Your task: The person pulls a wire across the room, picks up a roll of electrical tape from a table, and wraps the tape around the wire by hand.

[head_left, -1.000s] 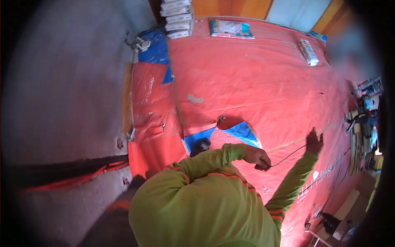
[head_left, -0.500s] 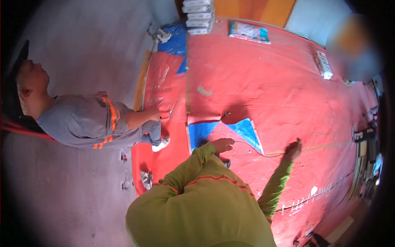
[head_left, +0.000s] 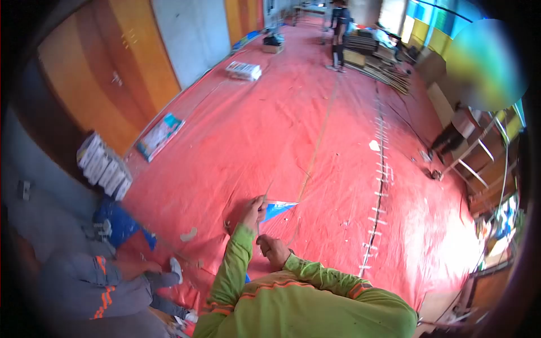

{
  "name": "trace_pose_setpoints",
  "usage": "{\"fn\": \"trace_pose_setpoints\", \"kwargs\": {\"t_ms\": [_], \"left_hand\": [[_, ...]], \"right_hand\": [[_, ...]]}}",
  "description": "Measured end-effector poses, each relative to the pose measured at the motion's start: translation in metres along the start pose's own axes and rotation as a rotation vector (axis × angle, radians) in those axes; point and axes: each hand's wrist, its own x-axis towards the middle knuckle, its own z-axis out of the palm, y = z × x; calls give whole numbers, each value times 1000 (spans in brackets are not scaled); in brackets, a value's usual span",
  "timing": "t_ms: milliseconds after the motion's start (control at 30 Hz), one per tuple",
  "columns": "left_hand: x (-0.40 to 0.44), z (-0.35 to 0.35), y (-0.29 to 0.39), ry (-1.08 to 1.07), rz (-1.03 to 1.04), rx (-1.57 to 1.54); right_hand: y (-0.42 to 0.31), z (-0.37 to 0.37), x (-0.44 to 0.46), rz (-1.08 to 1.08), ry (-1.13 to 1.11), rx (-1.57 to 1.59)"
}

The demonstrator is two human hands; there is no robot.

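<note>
My left hand point(head_left: 255, 212) is closed round a thin dark cord point(head_left: 258, 227), with a short end of it sticking up past the fingers. Just below and to the right, my right hand point(head_left: 274, 252) is also closed on the cord. The two hands are close together but apart, above the red floor sheet point(head_left: 315, 236). Beside my left hand, a blue patch point(head_left: 277, 210) shows at a gap in the sheet.
A co-worker point(head_left: 79, 287) in grey is at lower left. White packages point(head_left: 104, 168) and a flat bag point(head_left: 160, 137) lie along the left wall. Another person point(head_left: 340, 36) stands far off by stacked boards point(head_left: 372, 62). At right are a ladder point(head_left: 473, 169) and a dark floor line point(head_left: 381, 186) with white marks.
The view has swung round toward the far end of the room. My hands have come from wide apart to close together, and my left hand has closed. The co-worker in grey came into view.
</note>
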Motion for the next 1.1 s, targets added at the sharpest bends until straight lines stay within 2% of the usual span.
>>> {"fn": "trace_pose_setpoints", "kwargs": {"t_ms": [67,200,300,333,433,533,633,733,833,900,967,1033,1100], "left_hand": [[-34,-9,-3,127,-2,39],[-118,-49,0,67,105,-36],[-175,-56,-8,80,170,125],[-197,-52,-11,82,194,221],[-232,-74,-32,34,185,179],[-274,-92,-29,52,196,199],[-316,-96,-25,57,225,232],[-349,-106,-30,41,206,265],[-379,-103,-34,60,157,266],[-395,-105,-41,131,98,278],[-417,-114,-49,200,129,393],[-440,-129,-53,301,67,200],[-469,-140,-40,314,90,303]], "right_hand": [[-4,21,-16,-11,-53,-27],[0,72,-37,-72,-141,-64],[17,107,-32,-41,-121,243],[21,118,-29,-86,-102,500],[14,128,-14,-234,-45,1270],[-11,115,-10,-230,157,1281],[-47,93,4,-6,371,1111],[-54,86,32,192,476,707],[-58,98,56,290,497,650],[-65,102,70,240,490,824],[-71,99,78,164,476,972],[-75,80,95,129,496,992],[-74,63,109,119,515,1015]]}}
